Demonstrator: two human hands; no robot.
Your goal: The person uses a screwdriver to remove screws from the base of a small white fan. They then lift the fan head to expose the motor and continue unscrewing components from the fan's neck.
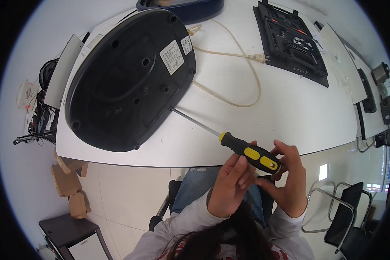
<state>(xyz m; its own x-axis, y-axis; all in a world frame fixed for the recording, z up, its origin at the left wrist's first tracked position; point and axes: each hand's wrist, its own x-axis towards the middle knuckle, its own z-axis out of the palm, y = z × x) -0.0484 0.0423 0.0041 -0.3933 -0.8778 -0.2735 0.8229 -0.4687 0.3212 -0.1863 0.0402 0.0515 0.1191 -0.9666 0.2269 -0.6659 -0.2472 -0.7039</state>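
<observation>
A large appliance with a black rounded underside [117, 91] lies on the white table, its bottom turned toward me. Screw holes, small feet and two white labels show on that underside. A screwdriver [242, 147] with a black and yellow handle slants across the table's front, its shaft tip at the lower right edge of the black base. Whether the tip sits in a screw is too small to tell. My left hand [232, 186] grips the handle's middle from below, thumb on top. Around the handle's butt end curl the fingers of my right hand [290, 182], thumb held lower.
A cream power cord [258, 84] loops over the table, its plug [256, 57] near an open black tool case [290, 45] at the far right. Behind the appliance stands a dark blue basin-like object [190, 13]. Cardboard boxes [67, 180] and a chair [349, 208] are on the floor.
</observation>
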